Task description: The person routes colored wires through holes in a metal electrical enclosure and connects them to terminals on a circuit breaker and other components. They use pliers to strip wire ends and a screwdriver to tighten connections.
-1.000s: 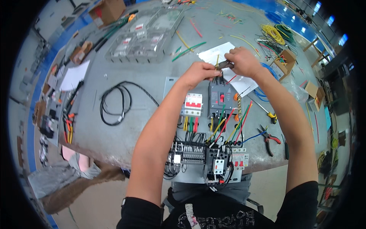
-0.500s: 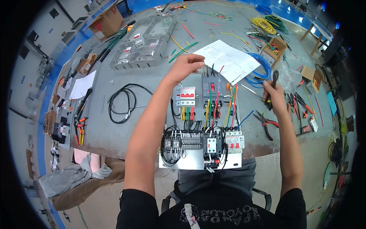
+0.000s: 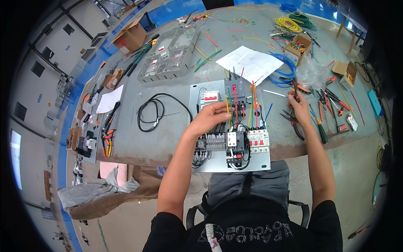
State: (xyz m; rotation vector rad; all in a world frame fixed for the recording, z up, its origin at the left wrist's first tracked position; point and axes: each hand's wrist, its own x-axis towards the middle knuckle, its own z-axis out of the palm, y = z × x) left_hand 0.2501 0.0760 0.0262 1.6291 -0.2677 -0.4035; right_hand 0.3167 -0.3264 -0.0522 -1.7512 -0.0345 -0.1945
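Observation:
In front of me a metal mounting plate (image 3: 257,163) carries wired electrical parts. My left hand (image 3: 208,118) reaches over its left side, fingers closed around an upright yellow wire (image 3: 227,102). Beside it stand a red wire (image 3: 235,97) and other coloured wires below the dark grey circuit breaker (image 3: 234,89). Nearer me are a terminal block (image 3: 215,143), a contactor (image 3: 231,139) and white breakers with red switches (image 3: 258,142). My right hand (image 3: 299,108), right of the plate, is closed on dark pliers (image 3: 295,87); their jaws are hard to make out.
Red-handled pliers (image 3: 297,129) lie beside my right hand, with several tools farther right. Behind the plate are a paper sheet (image 3: 247,61) and a blue wire coil (image 3: 285,72). A black cable (image 3: 157,95) and clear plastic boxes (image 3: 166,69) lie left.
My left hand has come down from above the grey circuit breaker to the upright wires and closed on the yellow one. My right hand still holds the pliers. The whole view has shifted.

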